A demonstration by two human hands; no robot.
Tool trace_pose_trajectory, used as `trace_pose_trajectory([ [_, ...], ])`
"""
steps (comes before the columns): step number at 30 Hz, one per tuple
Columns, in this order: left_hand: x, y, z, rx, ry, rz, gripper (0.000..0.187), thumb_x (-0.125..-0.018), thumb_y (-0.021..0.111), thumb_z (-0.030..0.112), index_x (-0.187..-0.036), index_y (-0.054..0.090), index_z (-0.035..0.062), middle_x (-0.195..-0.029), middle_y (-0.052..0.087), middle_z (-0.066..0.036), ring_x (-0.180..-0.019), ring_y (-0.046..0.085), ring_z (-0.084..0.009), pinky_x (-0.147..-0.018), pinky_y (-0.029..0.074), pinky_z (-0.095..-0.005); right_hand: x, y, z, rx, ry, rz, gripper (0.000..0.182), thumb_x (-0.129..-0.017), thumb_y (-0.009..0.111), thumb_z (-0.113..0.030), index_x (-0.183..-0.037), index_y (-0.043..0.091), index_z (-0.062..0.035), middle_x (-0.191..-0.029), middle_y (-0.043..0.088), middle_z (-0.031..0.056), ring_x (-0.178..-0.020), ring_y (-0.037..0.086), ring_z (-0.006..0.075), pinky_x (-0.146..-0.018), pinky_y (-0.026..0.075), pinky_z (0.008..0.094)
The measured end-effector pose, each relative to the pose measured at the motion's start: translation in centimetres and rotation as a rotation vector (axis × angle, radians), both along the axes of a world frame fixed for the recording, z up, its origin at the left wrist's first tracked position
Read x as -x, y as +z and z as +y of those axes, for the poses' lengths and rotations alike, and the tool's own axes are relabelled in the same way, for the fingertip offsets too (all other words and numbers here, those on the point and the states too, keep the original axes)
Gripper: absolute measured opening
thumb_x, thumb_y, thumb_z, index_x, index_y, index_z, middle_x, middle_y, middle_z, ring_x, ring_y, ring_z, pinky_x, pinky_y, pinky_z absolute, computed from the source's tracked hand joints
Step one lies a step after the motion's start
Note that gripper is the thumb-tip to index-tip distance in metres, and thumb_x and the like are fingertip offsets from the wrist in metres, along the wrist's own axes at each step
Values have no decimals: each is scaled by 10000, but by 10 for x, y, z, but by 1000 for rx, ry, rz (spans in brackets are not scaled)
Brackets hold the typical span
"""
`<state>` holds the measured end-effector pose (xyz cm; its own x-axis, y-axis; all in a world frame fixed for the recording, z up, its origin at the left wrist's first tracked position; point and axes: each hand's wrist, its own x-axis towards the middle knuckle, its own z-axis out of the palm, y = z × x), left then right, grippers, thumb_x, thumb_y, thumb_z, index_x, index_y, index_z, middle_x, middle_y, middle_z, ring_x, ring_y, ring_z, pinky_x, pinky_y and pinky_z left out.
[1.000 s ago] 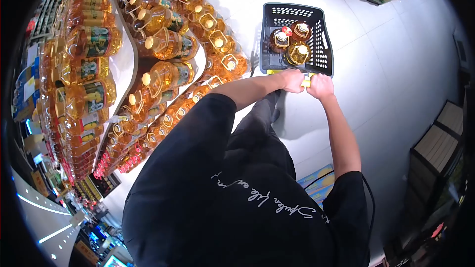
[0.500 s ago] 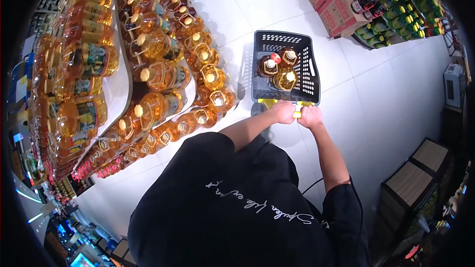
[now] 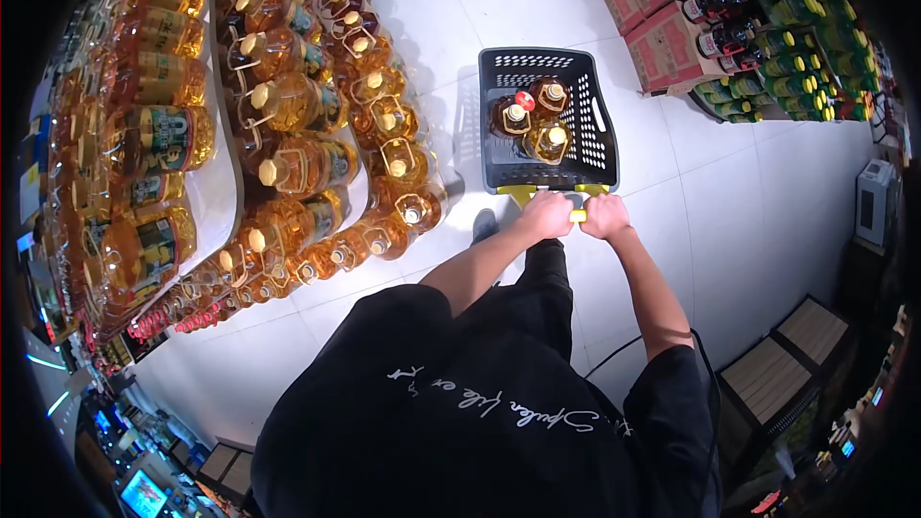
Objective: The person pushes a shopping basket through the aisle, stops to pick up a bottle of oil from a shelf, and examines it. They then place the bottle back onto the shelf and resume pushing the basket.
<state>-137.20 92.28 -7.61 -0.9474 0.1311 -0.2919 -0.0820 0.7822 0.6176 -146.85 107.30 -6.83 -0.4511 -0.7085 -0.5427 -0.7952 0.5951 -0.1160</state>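
My left hand (image 3: 547, 215) and my right hand (image 3: 606, 217) are closed side by side around the yellow handle (image 3: 578, 216) of a dark grey shopping basket (image 3: 614, 171). The basket has perforated sides and stands out in front of me over the floor; whether it has wheels is hidden. Inside, three large bottles stand upright: a dark one (image 3: 511, 117) with a red spot near its cap, another dark bottle (image 3: 551, 96), and a golden oil bottle (image 3: 547, 142). Both forearms reach forward from black sleeves.
Tiered shelves of golden oil bottles (image 3: 307, 163) rise close on my left. Red cartons (image 3: 662, 43) with dark bottles and green bottles (image 3: 787, 67) stand at the front right. Wood-topped dark stands (image 3: 782, 364) are at the right. Pale floor tiles (image 3: 662, 163) run between them.
I have moved forward with the basket; the shelves and cartons have shifted back toward me. A foot now shows beside my left forearm. Both hands keep their hold on the handle.
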Motion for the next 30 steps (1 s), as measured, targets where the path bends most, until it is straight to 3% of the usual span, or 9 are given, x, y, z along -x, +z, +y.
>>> trace_pose_trajectory([
  [17, 137, 10, -78, 82, 120, -140, 232, -712, 641, 239, -748, 714, 22, -770, 690, -187, -749, 686, -339, -728, 545, -441, 157, 11, -104, -10, 194, -70, 262, -705, 570, -280, -735, 705, -58, -781, 699, 179, -749, 695, 309, -707, 547, 410],
  [20, 155, -5, -79, 120, 316, -97, 225, -708, 635, 238, -758, 708, 30, -774, 690, -184, -756, 687, -332, -715, 544, -436, 182, 11, -126, -11, 225, -46, 272, -705, 576, -290, -744, 711, -57, -799, 703, 176, -762, 699, 300, -716, 549, 408],
  [23, 176, 16, -101, 163, 424, -179, 232, -706, 633, 249, -779, 703, 41, -771, 689, -175, -762, 686, -328, -713, 541, -439, 205, 7, -155, -31, 266, -60, 285, -705, 601, -309, -814, 722, -75, -841, 711, 152, -811, 705, 288, -734, 556, 394],
  [30, 233, 4, -165, 269, 352, -118, 234, -715, 631, 281, -722, 700, 58, -747, 686, -170, -721, 689, -324, -687, 551, -435, 267, 21, -223, 7, 273, -95, 288, -677, 617, -278, -820, 735, -58, -851, 714, 166, -840, 707, 289, -751, 560, 385],
])
